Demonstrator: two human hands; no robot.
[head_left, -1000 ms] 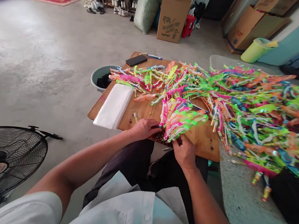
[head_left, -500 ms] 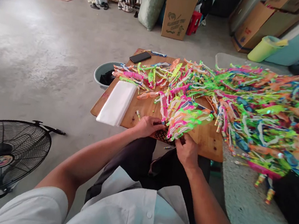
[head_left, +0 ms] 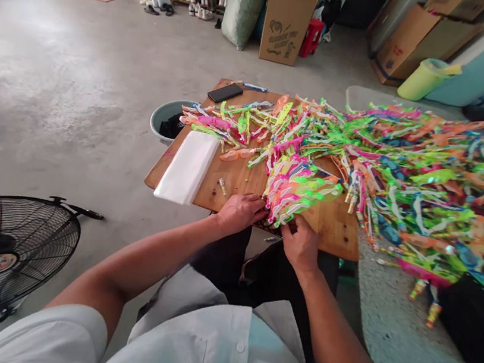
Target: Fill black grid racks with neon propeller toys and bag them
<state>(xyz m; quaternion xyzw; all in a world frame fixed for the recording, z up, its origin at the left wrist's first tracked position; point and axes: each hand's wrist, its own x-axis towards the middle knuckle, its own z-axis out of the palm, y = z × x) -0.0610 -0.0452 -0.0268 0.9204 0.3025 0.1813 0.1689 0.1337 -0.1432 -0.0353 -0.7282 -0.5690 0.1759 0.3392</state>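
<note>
A fanned bundle of plastic candy toys (head_left: 298,186), pink, orange, yellow and green with white strips, stands at the wooden table's front edge. My left hand (head_left: 242,213) is closed at its lower left side, fingertips on the end of a pink candy toy (head_left: 270,190); the fingertips are partly hidden. At the lower right, my right hand (head_left: 302,244) pinches the bundle's edge between thumb and fingers. Something dark and patterned shows in part beneath the bundle, between my hands. One small candy tube (head_left: 222,186) lies on the wood, left of the bundle.
A stack of clear plastic bags (head_left: 187,166) lies left on the wooden table (head_left: 334,233). Behind are a black phone (head_left: 225,92) and loose toys. A large heap of toys (head_left: 431,178) covers the grey table at right. A basin (head_left: 158,125) and a fan (head_left: 5,262) stand left.
The pink toy at the left, earlier somewhat apart, now lies against the bundle. My left hand has closed in beside it. My right hand stays at the lower edge. The view has shifted slightly.
</note>
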